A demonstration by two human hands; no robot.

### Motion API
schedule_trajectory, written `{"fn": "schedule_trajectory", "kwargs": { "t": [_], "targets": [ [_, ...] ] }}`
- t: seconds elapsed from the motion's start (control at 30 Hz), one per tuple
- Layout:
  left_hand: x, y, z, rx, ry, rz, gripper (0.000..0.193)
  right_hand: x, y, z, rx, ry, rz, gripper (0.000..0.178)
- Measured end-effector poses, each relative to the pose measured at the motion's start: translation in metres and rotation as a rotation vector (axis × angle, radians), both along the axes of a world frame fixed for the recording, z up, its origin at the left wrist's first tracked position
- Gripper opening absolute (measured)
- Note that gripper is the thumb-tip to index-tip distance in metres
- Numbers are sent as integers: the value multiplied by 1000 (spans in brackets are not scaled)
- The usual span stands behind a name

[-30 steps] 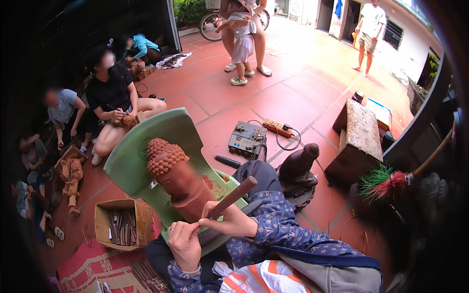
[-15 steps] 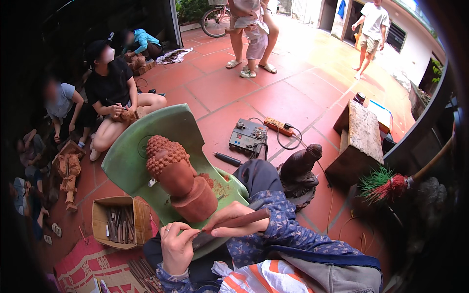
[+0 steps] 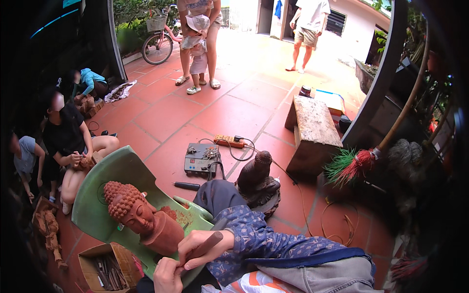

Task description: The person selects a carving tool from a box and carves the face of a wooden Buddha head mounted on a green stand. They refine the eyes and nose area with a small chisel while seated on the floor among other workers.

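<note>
Both hands low-centre, right hand fisted over left hand.

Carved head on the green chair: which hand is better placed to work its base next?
Right, probably: the right hand grips the wooden tool handle just beside the carved head's base; the left hand sits lower, at the picture's edge.

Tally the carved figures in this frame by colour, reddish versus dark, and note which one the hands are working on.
Reddish carved head: 1, lying on the green chair; the left hand and right hand, holding a wooden-handled tool, work at its base.
Dark seated figure: 1, on the floor tiles.
Total: 2
</note>
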State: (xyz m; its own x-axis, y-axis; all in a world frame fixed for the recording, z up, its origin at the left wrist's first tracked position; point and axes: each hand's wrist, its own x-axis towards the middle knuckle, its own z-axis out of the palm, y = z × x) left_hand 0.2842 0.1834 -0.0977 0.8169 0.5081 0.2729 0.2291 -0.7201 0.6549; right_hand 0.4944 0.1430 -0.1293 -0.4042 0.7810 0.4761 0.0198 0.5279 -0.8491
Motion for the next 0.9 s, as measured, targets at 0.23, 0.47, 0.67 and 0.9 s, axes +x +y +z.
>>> {"fn": "schedule_trajectory", "kwargs": {
  "t": [0.23, 0.47, 0.67, 0.9],
  "targets": [
    [-9, 3, -4, 125, -91, 247, 11, -1, 0, 4, -85, 54, -128, 19],
    [-22, 13, -6, 63, -61, 260, 11, 2, 1, 2, -148, 52, 55, 27],
    [-28, 22, -1, 42, -78, 320, 45, 7, 6, 4, -167, 124, 56, 34],
    [-16, 61, -41, -297, -390, 597, 114, 24, 8, 5, -203, 298, 35, 45]
  ]
}}
